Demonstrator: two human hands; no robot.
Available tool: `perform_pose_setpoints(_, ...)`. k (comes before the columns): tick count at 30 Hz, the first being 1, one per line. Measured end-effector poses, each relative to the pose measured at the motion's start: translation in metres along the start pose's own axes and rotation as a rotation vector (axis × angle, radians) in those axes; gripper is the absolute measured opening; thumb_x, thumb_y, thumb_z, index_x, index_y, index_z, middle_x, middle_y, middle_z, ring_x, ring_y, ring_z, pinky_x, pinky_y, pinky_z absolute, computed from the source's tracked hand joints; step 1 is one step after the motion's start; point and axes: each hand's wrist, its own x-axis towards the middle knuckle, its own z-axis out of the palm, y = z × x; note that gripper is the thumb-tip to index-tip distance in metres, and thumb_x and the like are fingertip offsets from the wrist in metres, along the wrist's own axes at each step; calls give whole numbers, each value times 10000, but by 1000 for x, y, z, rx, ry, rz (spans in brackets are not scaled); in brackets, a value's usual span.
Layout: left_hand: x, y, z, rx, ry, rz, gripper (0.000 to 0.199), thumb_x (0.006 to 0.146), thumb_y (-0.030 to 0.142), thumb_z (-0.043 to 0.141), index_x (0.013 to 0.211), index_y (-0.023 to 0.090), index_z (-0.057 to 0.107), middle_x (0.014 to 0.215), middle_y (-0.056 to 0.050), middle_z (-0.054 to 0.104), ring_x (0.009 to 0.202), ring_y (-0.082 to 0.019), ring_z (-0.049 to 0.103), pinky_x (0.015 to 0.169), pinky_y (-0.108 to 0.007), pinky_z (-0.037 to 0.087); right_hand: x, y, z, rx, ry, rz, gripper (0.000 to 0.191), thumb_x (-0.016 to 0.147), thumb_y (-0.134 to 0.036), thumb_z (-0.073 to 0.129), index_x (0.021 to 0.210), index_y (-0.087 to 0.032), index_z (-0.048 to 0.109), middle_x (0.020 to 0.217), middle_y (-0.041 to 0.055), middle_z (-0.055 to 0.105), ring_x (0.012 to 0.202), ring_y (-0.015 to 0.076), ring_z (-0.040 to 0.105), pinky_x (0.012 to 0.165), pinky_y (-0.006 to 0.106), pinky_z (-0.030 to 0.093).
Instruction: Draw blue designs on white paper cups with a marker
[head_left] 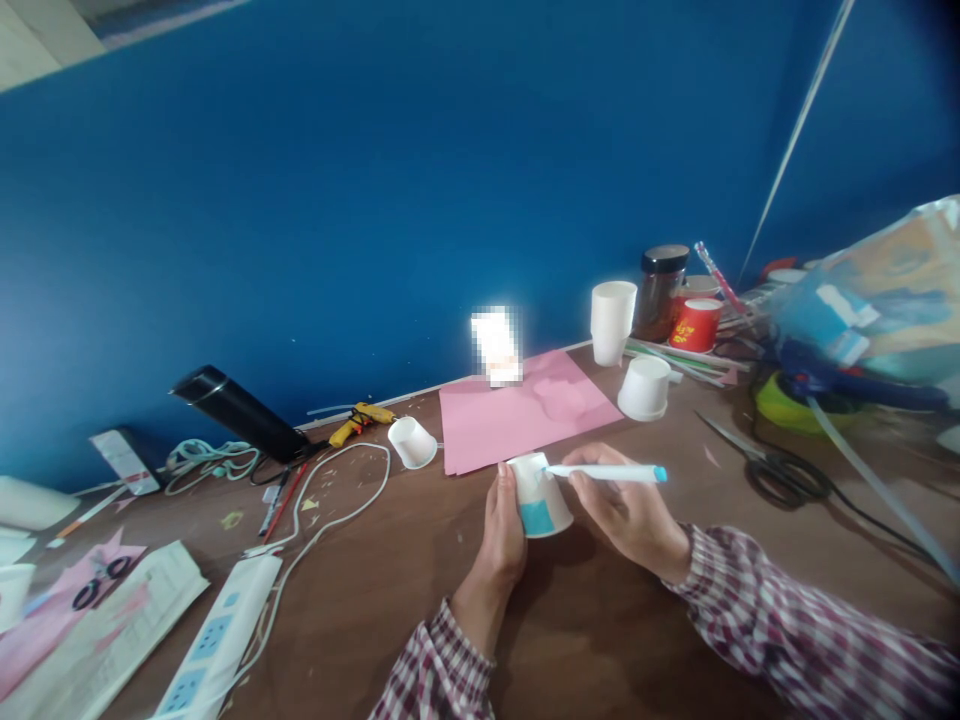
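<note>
Over a brown table, left fingers [508,490] gripping a paper cup [546,500], partly hidden, right fingers [574,470] pinching a marker [619,473].

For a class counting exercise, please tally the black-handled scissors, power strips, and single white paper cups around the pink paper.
Black-handled metal scissors: 2
White rectangular power strip: 1
Single white paper cups: 3
Total: 6

Wall [375,220]: blue. Table [360,600]: brown. Sheets [495,415]: pink. Held cup [534,480]: white, blue patch. Marker [611,473]: white, light-blue end. Sleeves [795,625]: maroon-and-white check. Glue gun [360,422]: yellow. Scissors [784,475]: black handles.
</note>
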Motion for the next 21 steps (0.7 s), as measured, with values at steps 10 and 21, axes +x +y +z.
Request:
perform_pose_setpoints(10,0,3,2,-17,4,-28,562,854,616,457,1024,132,686,1031,-108,706,992,-248,614,952,-388,435,-1,1,1,14,2,15,87,924,-246,507,924,-194,576,812,30,640,709,153,619,648,255,496)
perform_pose_setpoints(21,0,3,3,-43,3,-26,565,845,619,472,1049,135,682,1076,-112,700,1037,-252,609,984,-392,419,0,-1,0,12,-14,38,131,930,-282,494,919,-185,581,803,45,643,697,162,612,616,262,499)
